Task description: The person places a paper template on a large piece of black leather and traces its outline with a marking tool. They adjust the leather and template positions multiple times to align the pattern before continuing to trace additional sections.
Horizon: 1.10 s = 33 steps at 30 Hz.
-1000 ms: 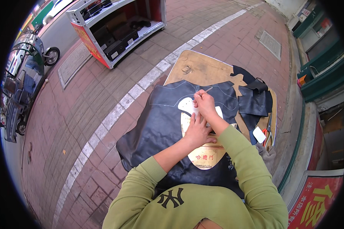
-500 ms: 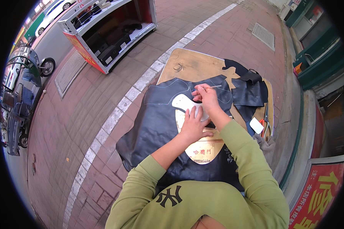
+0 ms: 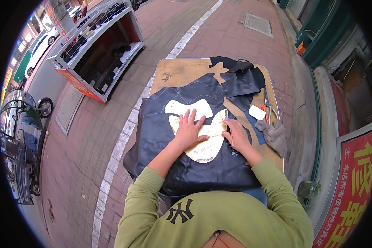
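Observation:
My left hand (image 3: 188,133) lies flat with its fingers spread, pressing on a gold card pattern piece (image 3: 204,152) and reaching the lower edge of a white pattern piece (image 3: 200,108). Both pieces rest on a large sheet of black leather (image 3: 153,153) spread over the table. Beside the gold piece's right edge, my right hand (image 3: 239,137) pinches a thin marking pen (image 3: 232,139); its tip is hard to make out. Pale outlines of pattern shapes are drawn on the leather beyond the white piece.
The tan table (image 3: 186,64) also bears black leather scraps (image 3: 242,82), scissors (image 3: 267,101) with red handles, a white rounded block (image 3: 257,113) and a grey cloth (image 3: 273,134). A display case (image 3: 107,62) stands on the pavement at far left; a jar (image 3: 309,189) is at right.
My right hand has come from the far edge of the white piece nearer to me, to the gold piece's right side. My left hand has shifted left and spread its fingers. The view has turned.

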Each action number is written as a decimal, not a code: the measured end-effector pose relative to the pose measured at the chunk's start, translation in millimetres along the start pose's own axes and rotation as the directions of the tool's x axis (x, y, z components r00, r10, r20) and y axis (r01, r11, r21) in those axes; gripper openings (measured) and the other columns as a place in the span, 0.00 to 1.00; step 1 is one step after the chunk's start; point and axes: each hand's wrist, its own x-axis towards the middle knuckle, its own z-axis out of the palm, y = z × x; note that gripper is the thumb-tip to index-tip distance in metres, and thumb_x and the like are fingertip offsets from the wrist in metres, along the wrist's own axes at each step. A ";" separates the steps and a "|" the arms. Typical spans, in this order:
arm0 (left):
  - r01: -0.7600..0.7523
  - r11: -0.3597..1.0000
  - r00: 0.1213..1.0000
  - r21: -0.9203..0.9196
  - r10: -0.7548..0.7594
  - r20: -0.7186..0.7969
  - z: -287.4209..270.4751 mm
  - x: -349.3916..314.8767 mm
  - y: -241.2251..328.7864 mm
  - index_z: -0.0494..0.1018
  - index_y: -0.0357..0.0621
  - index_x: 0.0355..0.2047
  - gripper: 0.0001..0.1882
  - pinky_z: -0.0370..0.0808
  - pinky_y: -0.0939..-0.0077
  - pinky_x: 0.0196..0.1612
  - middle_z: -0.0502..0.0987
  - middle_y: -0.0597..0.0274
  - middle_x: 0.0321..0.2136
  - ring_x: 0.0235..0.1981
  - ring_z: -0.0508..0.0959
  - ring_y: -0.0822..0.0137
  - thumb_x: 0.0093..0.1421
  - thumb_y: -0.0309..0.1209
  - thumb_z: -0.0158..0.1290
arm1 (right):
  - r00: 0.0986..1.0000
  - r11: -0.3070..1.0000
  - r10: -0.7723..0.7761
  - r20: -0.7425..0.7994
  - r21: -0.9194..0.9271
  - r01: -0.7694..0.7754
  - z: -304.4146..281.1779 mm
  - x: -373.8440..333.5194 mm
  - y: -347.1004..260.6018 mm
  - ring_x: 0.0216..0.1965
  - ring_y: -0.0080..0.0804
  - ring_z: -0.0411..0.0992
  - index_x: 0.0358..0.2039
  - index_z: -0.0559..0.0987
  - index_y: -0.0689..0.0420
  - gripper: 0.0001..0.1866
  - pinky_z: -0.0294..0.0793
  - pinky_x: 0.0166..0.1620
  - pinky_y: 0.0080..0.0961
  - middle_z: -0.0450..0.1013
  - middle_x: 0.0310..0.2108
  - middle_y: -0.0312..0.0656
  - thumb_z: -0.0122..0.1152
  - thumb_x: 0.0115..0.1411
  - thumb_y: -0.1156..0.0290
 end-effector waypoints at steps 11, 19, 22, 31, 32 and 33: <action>-0.260 0.962 0.965 0.079 0.256 0.053 -1.4 -84.8 32.1 0.64 0.44 0.62 0.37 0.73 0.48 0.54 0.63 0.32 0.59 0.60 0.66 0.36 0.59 0.53 0.54 | 0.990 0.985 -0.106 -0.088 -0.143 0.093 10.9 -7.3 7.0 0.56 0.46 0.67 0.49 0.76 0.56 0.21 0.67 0.59 0.39 0.73 0.51 0.46 0.66 0.54 0.68; -0.453 0.761 0.891 0.465 0.371 0.262 0.0 -74.6 60.9 0.67 0.29 0.52 0.23 0.80 0.65 0.25 0.73 0.26 0.47 0.43 0.79 0.46 0.62 0.36 0.47 | 0.993 0.986 -0.090 -0.070 -0.145 0.079 10.6 -8.9 6.2 0.57 0.46 0.67 0.49 0.76 0.57 0.20 0.67 0.59 0.39 0.73 0.53 0.46 0.65 0.55 0.67; -0.427 0.699 0.904 0.573 0.318 0.285 3.0 -78.4 75.2 0.67 0.28 0.50 0.23 0.81 0.63 0.29 0.73 0.23 0.46 0.40 0.80 0.47 0.61 0.35 0.46 | 0.995 0.988 -0.077 -0.059 -0.137 0.069 9.8 -7.0 6.4 0.57 0.46 0.67 0.49 0.76 0.57 0.20 0.67 0.59 0.39 0.73 0.52 0.46 0.65 0.55 0.67; -0.220 0.972 0.974 0.082 0.224 -0.044 3.1 -83.2 46.5 0.66 0.49 0.61 0.30 0.64 0.45 0.62 0.63 0.48 0.62 0.62 0.63 0.44 0.59 0.39 0.54 | 0.995 0.988 -0.077 -0.055 -0.138 0.069 9.3 -8.3 6.2 0.57 0.45 0.67 0.49 0.76 0.56 0.20 0.67 0.60 0.39 0.72 0.52 0.45 0.64 0.56 0.67; -0.182 0.981 0.980 0.065 0.186 -0.071 3.5 -82.1 44.5 0.65 0.52 0.62 0.31 0.61 0.43 0.63 0.61 0.47 0.63 0.63 0.61 0.43 0.58 0.41 0.55 | 0.996 0.988 -0.077 -0.054 -0.139 0.069 9.3 -7.8 6.5 0.57 0.45 0.67 0.49 0.76 0.56 0.20 0.67 0.60 0.39 0.72 0.53 0.45 0.64 0.56 0.67; -0.133 0.990 0.988 0.057 0.136 -0.066 3.8 -80.2 42.7 0.64 0.54 0.63 0.33 0.59 0.41 0.64 0.60 0.47 0.64 0.64 0.59 0.43 0.57 0.43 0.56 | 0.996 0.989 -0.068 -0.050 -0.138 0.061 9.1 -7.4 6.9 0.57 0.45 0.67 0.49 0.76 0.56 0.20 0.67 0.60 0.39 0.72 0.53 0.45 0.64 0.56 0.67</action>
